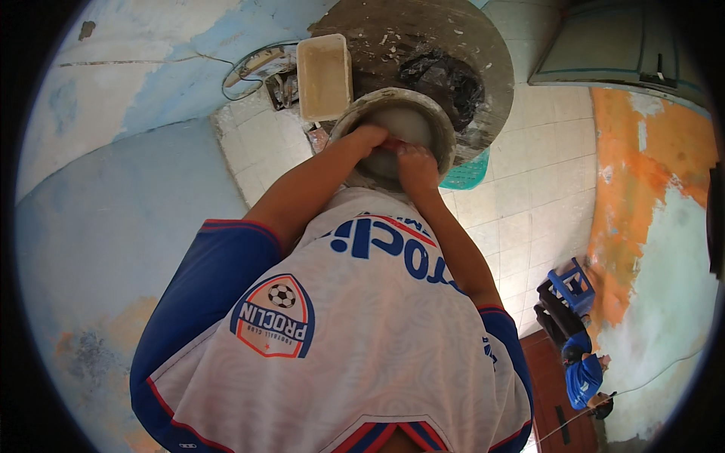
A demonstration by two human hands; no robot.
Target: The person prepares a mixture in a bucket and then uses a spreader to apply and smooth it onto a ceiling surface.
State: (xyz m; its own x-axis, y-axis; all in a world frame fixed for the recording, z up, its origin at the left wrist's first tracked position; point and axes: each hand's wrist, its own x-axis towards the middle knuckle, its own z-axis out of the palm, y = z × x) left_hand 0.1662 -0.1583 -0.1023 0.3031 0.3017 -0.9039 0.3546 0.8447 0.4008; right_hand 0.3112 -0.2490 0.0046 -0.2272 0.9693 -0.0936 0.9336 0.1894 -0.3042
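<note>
Both my hands reach into a round, grey-smeared basin [447,143] that holds a pale, cloudy liquid [404,119]. A small red object [392,144] spans the gap between them, just above or at the liquid. My left hand [370,138] is closed on its left end. On its other end my right hand [418,162] is closed too, fingers curled over. What kind of thing the red object is, I cannot make out, since fingers cover much of it.
Behind the basin is a round, stained tabletop [377,34] with a crumpled black plastic bag [453,83]. A cream rectangular tub [325,75] stands left of the basin. A teal plastic piece [466,175] shows at right. Farther right, a person [580,370] is near a blue stool [575,287].
</note>
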